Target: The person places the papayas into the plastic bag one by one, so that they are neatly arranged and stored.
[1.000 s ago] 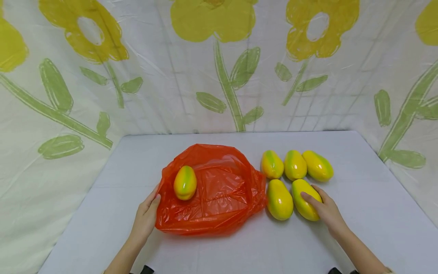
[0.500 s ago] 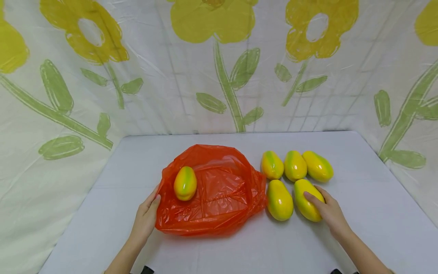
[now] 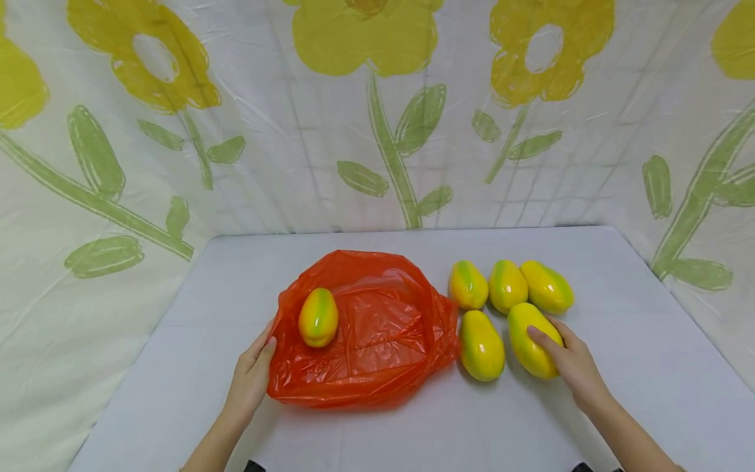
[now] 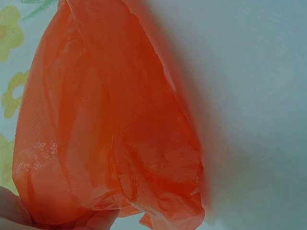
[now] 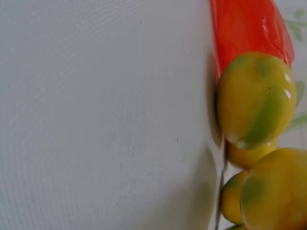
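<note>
Gripped yellow fruit (image 3: 529, 350) slightly farther right.

Shiny and matt
The papayas (image 3: 521, 331) are looking smooth, glossy; the plastic bag (image 3: 383, 328) is shining, crinkled; the tabletop (image 3: 413, 439) is looking matt.

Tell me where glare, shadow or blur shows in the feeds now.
Head: mostly clear, glare on the yellow fruit beside the bag, sheen on the red bag's creases; left wrist: muted light, the bag soft, its right edge smeared; right wrist: dim, soft, small highlights on the uppermost fruit, shadow low on the tabletop.
</note>
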A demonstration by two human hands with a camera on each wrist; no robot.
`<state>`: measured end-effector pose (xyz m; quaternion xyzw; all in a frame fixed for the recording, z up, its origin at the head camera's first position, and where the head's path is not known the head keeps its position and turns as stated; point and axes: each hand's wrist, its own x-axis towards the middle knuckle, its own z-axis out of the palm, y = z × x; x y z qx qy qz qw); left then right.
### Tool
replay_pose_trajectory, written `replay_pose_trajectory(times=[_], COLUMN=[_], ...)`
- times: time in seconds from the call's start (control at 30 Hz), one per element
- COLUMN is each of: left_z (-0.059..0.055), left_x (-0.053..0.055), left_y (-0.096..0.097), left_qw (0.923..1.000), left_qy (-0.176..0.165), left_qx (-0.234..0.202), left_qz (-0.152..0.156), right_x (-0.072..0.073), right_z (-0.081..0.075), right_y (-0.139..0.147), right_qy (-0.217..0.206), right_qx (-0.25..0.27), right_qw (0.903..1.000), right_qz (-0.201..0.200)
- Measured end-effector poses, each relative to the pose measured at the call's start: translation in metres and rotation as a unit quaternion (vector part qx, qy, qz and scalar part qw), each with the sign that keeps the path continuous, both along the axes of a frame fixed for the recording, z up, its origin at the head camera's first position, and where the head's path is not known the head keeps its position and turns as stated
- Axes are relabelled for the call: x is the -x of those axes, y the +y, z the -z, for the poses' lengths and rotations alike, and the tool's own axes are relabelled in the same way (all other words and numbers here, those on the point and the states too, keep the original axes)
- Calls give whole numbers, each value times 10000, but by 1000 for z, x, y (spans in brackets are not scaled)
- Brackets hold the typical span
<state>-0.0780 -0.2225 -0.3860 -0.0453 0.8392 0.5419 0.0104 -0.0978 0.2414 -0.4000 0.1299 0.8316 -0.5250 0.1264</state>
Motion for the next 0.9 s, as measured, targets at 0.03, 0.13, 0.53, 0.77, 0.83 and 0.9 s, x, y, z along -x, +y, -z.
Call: replay_pose_trajectory(times=[0.03,0.13,0.53,0.77,0.83,0.9], left_z=[0,0,1,1,1,1], left_x=[0,0,-1,-1,-1,0], left_y=[0,0,0,0,0,0], left_qw=[10000,10000,9999,9998,9999,9999], left_qy=[11,41,83,169,152,107], left_qx=[-4,0,-38,5,-3,-9], left_qz=[-11,-18,48,40,34,31], right_x=[0,-1,-2,-4,-4,-4], right_z=[-1,-4,-14,-20,-21,-22], right_y=[0,-2,-12,-19,-21,-23], right_qy=[16,34,52,142,183,219], right_qx=[23,62,225,205,209,232], right_qw=[10000,10000,9997,9997,9996,9994], right_qz=[11,36,90,-31,-66,-91])
